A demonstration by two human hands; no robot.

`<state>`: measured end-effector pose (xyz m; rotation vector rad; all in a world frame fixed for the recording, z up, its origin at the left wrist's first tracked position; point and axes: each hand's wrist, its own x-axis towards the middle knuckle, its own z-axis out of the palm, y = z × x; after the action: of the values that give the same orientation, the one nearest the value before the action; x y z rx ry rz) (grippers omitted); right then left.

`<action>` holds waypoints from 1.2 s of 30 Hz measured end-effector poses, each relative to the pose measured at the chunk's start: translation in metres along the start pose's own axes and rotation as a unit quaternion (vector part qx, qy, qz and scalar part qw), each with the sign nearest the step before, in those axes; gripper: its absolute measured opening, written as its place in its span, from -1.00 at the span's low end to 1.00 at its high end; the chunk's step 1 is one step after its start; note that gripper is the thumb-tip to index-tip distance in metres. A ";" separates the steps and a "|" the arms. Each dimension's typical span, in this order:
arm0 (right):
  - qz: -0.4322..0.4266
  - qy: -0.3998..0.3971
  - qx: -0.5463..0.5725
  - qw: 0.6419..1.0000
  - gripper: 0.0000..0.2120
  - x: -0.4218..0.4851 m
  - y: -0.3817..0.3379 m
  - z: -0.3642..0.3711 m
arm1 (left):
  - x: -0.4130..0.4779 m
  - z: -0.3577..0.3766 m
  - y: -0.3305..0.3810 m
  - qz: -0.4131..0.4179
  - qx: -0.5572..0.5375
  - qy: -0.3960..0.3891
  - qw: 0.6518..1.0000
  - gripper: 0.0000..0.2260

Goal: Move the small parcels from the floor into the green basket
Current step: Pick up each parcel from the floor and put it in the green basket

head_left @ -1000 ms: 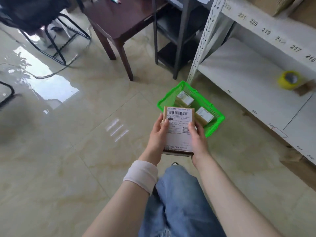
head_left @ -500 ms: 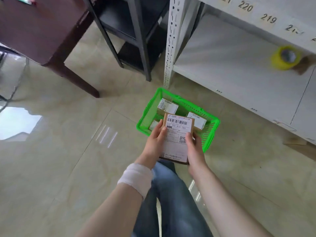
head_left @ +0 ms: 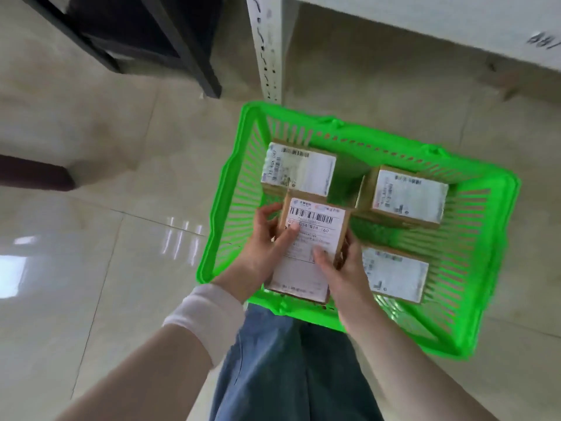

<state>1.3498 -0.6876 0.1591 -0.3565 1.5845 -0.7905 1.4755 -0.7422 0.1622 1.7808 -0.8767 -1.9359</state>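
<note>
Both hands grip one labelled parcel (head_left: 312,235): left hand (head_left: 267,241) fingers curled on its left edge, right hand (head_left: 343,262) fingers on right edge. Parcel over green basket (head_left: 498,268); three parcels beyond fingers.

This looks like a parcel storeroom or pick-up point. A green basket (head_left: 230,177) stands on a glossy beige tiled floor (head_left: 121,253). In it lie three brown cardboard parcels (head_left: 406,196) with printed white shipping labels, and a fourth parcel (head_left: 312,238) with a barcode label is over its near side. Just behind the basket rises the slotted white post (head_left: 267,47) of steel shelving, whose white board (head_left: 425,19) carries a blurred number tag (head_left: 543,42). Behind and left of the basket stands a black rack (head_left: 170,34).
</note>
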 end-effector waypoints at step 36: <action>0.151 0.017 -0.129 0.980 -0.24 0.053 0.028 -0.003 | 0.016 -0.026 -0.049 -0.108 0.335 0.058 0.934 -0.49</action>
<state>1.3426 -0.7004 0.1004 -0.2807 1.7271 -0.3598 1.5055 -0.7218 0.1176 2.4276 -1.4782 -1.7426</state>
